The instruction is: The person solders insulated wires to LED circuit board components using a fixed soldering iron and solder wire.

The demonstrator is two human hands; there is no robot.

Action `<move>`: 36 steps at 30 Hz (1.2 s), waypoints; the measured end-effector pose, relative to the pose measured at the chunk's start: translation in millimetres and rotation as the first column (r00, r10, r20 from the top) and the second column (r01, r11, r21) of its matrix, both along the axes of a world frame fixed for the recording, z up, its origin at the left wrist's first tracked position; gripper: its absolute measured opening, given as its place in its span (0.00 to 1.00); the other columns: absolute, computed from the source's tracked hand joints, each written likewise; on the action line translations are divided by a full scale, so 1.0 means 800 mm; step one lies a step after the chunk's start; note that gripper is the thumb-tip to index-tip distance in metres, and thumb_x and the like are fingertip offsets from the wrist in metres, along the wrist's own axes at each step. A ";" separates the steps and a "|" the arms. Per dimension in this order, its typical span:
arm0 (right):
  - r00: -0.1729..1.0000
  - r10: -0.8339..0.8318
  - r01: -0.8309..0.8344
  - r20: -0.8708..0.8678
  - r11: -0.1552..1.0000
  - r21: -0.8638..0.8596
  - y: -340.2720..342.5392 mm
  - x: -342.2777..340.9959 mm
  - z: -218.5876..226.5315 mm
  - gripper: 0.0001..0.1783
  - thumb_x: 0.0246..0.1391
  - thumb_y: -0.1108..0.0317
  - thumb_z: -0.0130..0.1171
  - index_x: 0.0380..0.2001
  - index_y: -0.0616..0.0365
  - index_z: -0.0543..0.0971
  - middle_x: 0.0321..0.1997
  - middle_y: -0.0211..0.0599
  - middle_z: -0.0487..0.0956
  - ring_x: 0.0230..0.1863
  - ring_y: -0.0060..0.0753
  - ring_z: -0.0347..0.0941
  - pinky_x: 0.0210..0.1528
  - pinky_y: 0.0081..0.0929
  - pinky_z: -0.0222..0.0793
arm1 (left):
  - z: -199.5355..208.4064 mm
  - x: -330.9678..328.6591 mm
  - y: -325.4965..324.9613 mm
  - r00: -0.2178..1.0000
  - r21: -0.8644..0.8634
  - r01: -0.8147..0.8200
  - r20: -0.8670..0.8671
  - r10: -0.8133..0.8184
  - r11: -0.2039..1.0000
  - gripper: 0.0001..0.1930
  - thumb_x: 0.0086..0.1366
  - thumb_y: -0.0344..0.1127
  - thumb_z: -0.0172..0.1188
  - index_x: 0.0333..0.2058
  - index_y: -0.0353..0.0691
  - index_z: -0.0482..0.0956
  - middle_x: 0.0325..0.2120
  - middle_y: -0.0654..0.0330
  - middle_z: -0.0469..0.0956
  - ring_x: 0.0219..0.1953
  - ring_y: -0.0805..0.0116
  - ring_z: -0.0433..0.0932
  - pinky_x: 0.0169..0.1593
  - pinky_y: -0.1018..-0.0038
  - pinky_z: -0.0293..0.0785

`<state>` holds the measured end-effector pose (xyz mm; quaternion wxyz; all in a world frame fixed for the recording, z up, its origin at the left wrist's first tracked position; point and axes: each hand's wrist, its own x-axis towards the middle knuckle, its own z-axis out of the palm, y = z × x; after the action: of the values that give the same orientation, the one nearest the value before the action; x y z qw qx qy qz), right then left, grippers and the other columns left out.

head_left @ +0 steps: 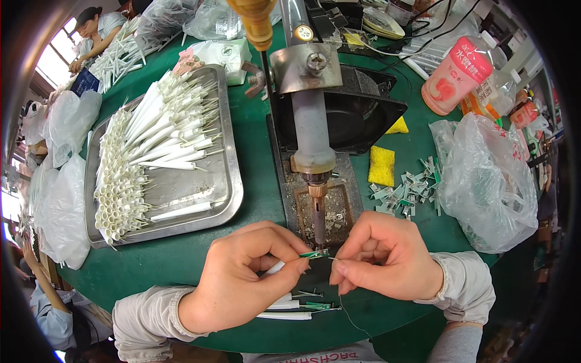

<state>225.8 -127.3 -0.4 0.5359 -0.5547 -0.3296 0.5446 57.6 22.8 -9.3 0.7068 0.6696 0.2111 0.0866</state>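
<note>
Between the thumb and fingers of my left hand is a small green circuit board, with a white tube behind it partly hidden by the fingers. My right hand pinches a thin solder wire whose end points at the board; the rest trails down toward the table edge. Just above the board, a soldering iron hangs tip down in a metal clamp. I cannot tell whether tip, wire and board touch. Below my hands lie several white tubes with green boards at their ends.
On the left, a metal tray holds many white tapered tubes with wire ends. Loose green boards, a yellow sponge, a plastic bag and a pink-labelled bottle are at right. Another person sits far left.
</note>
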 end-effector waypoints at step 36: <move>0.966 -0.014 0.026 -0.260 0.999 0.042 0.009 -0.005 -0.015 0.06 0.58 0.76 0.57 0.33 0.62 0.70 0.31 0.41 0.82 0.27 0.21 0.79 0.28 0.16 0.75 | 0.005 0.007 0.005 0.993 -0.269 -0.028 0.105 0.058 0.963 0.04 0.59 0.17 0.59 0.28 0.31 0.75 0.36 0.51 0.77 0.34 0.70 0.81 0.40 0.77 0.80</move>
<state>222.1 -120.4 -12.6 0.5923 -0.4695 -0.2633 0.5995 63.0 27.0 -5.4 0.7993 0.5576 0.1955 0.1098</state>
